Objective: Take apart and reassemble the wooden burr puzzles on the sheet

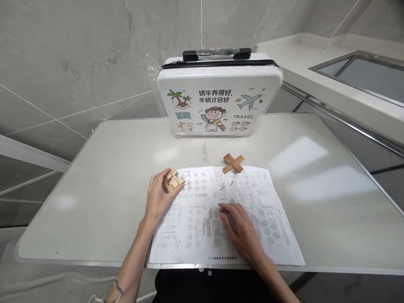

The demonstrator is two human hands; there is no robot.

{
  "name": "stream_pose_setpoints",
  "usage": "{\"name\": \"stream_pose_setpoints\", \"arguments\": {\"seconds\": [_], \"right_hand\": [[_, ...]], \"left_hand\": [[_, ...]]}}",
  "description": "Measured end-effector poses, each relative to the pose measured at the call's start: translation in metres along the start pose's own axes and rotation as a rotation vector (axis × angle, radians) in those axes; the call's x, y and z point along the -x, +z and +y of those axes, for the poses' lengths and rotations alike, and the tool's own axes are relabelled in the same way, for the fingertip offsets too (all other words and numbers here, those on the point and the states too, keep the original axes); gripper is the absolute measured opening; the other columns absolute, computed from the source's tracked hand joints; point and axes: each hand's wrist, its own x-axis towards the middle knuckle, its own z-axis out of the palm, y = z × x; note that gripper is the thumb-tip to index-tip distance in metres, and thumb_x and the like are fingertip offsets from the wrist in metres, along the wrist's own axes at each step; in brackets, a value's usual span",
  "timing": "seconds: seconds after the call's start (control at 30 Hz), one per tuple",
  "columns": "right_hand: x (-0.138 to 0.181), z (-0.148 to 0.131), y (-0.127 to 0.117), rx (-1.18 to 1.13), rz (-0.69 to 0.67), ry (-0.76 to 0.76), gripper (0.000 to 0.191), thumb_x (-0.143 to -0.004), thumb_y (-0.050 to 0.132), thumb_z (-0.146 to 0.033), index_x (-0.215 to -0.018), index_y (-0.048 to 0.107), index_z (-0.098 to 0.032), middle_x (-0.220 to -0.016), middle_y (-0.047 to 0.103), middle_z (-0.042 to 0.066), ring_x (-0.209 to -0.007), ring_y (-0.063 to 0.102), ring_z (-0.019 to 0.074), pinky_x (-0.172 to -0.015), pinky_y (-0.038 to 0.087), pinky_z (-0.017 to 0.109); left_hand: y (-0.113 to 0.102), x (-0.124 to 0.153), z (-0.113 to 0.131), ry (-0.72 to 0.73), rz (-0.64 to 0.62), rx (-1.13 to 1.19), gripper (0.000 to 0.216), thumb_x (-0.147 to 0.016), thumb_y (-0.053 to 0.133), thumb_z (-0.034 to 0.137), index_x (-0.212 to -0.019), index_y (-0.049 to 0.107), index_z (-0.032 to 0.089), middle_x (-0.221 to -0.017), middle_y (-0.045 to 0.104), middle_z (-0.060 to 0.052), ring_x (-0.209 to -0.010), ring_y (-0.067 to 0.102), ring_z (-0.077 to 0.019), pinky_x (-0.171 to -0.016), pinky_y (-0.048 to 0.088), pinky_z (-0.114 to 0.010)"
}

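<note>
A pale wooden interlocking puzzle (174,180) is gripped between the thumb and fingers of my left hand (157,194), over the left upper corner of the paper sheet. My right hand (239,227) rests on the middle of the instruction sheet (186,219), fingers loosely extended with a gap at the thumb and nothing visible in them. The sheet carries small printed diagrams and lies with its writing upside down to me. Beyond its top edge sits a reddish-brown wooden cross-shaped puzzle (232,163), touching neither hand.
A white suitcase (195,84) in clear plastic stands at the table's back, against the tiled wall. The white folding table (104,181) has a seam down its middle. To the right runs a white counter (315,50). A blurred cable (63,277) hangs at lower left.
</note>
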Motion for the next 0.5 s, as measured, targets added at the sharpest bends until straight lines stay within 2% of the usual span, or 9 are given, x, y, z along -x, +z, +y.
{"name": "stream_pose_setpoints", "arguments": {"seconds": [0.17,0.5], "right_hand": [[0.000,0.001,0.001,-0.019,-0.007,0.014,0.023,-0.112,0.050,-0.029,-0.132,0.061,-0.028,-0.112,0.072,0.008,-0.106,0.068,0.0276,-0.090,0.060,0.046],[-0.001,-0.001,0.000,-0.038,-0.012,0.026,0.022,-0.111,0.050,-0.029,-0.129,0.062,-0.027,-0.110,0.072,0.009,-0.106,0.067,0.0289,-0.091,0.058,0.047]], "left_hand": [[-0.005,-0.022,-0.017,0.021,0.003,-0.038,0.064,-0.086,0.083,0.048,-0.141,0.061,0.025,-0.135,0.069,-0.010,-0.127,0.062,-0.0319,-0.107,0.054,-0.048],[0.003,-0.021,-0.027,0.054,-0.020,-0.021,0.060,-0.091,0.079,0.048,-0.142,0.057,0.026,-0.137,0.067,-0.010,-0.129,0.057,-0.0315,-0.107,0.051,-0.048]]}}
